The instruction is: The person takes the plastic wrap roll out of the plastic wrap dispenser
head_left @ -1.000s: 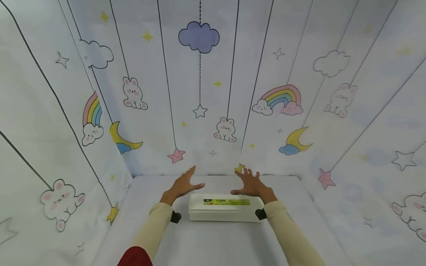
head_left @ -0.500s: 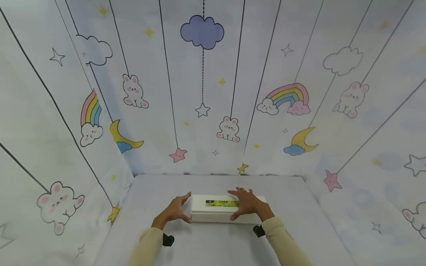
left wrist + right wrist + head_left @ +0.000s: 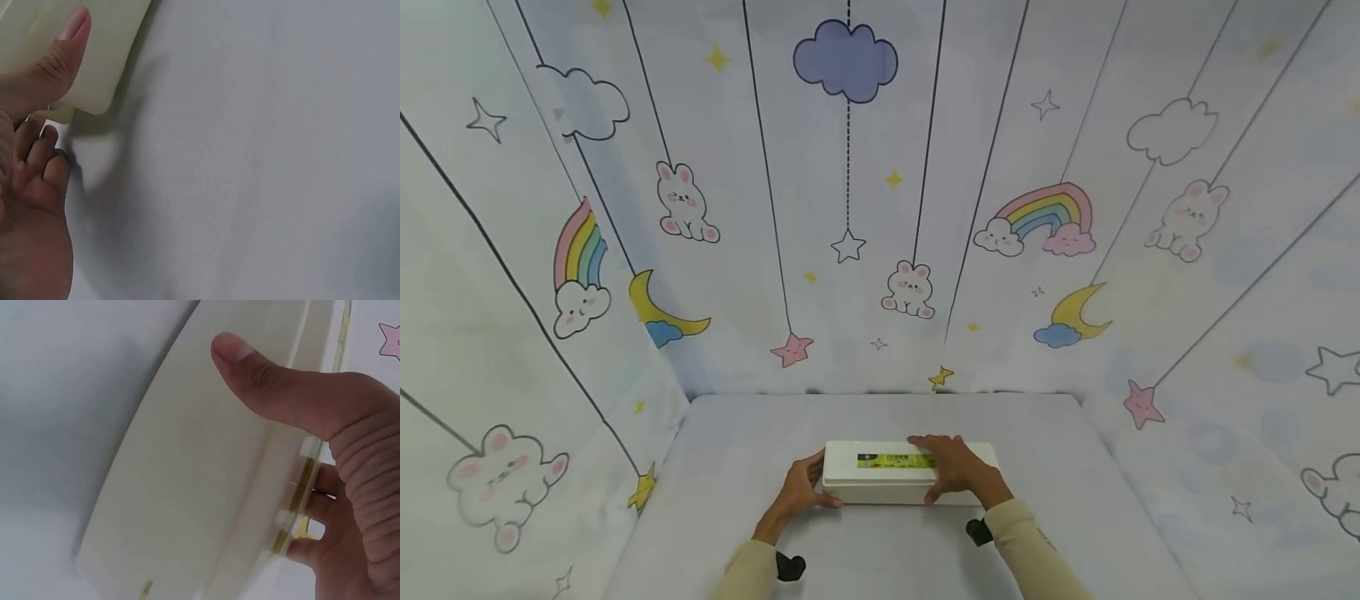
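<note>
A long cream-white lidded box (image 3: 880, 493) lies crosswise on the white surface, with a yellow-green printed label (image 3: 887, 461) on its lid. My left hand (image 3: 801, 490) holds its left end, thumb on the front wall and fingers bent round the end. In the left wrist view, the thumb (image 3: 65, 53) lies on the box's wall (image 3: 103, 56). My right hand (image 3: 958, 468) spans the lid right of centre and covers part of the label. In the right wrist view, its thumb (image 3: 250, 372) presses the front wall (image 3: 181, 437) while the fingertips (image 3: 306, 550) reach the opposite edge.
The white tabletop (image 3: 880, 550) extends around the box. Behind it stands a white cloth wall (image 3: 850, 317) printed with clouds, stars and rabbits, and similar cloth flanks both sides. A dark heart-shaped piece (image 3: 790, 567) sits by the left wrist, another (image 3: 978, 532) by the right.
Both hands have come down from above the box onto it. The left hand has moved in to grip the left end; the right now clasps the box across its lid.
</note>
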Tool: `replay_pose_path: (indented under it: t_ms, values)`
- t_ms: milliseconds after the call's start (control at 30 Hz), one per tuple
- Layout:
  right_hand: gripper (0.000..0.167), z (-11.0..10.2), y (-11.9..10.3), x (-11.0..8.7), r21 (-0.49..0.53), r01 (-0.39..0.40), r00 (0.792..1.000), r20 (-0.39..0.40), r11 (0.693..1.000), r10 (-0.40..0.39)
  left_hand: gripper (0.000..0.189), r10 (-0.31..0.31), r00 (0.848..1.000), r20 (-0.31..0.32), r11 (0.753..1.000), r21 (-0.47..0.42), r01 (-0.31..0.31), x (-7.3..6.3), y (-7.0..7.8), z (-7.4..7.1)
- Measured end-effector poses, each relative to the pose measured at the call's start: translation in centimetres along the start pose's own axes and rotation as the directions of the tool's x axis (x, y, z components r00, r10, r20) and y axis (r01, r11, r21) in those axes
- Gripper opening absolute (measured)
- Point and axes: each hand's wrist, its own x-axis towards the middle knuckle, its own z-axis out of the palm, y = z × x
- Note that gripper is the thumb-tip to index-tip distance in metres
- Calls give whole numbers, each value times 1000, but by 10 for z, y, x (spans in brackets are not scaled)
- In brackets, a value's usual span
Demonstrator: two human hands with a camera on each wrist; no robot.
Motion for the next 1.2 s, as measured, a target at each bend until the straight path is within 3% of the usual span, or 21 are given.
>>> replay_pose_path:
  t_ms: [200, 500, 600, 833, 1067, 1200]
  values:
    - [100, 4, 2, -1, -32, 6, 999, -39, 999, -7, 107, -11, 998, -69, 1000, -13, 10, -1, -6, 9]
    - [93, 9, 7, -1, -95, 24, 997, -76, 995, -31, 107, -49, 996, -68, 998, -42, 46, 0, -15, 13]
    - [92, 10, 8, -2, -72, 18, 996, -81, 997, -24, 106, -22, 998, -63, 998, -66, 18, 0, -18, 13]
    - [93, 13, 10, -3, -37, -2, 997, -77, 999, 0, 100, 121, 991, -55, 993, -1, -121, -3, -23, 10]
    - [94, 8, 9, -1, -62, -7, 996, -84, 998, 2, 102, 22, 998, -60, 998, -52, -25, -1, -18, 12]
    - [94, 5, 8, -1, -71, -9, 997, -83, 997, 3, 102, 32, 998, -63, 999, -26, -33, -1, -19, 12]
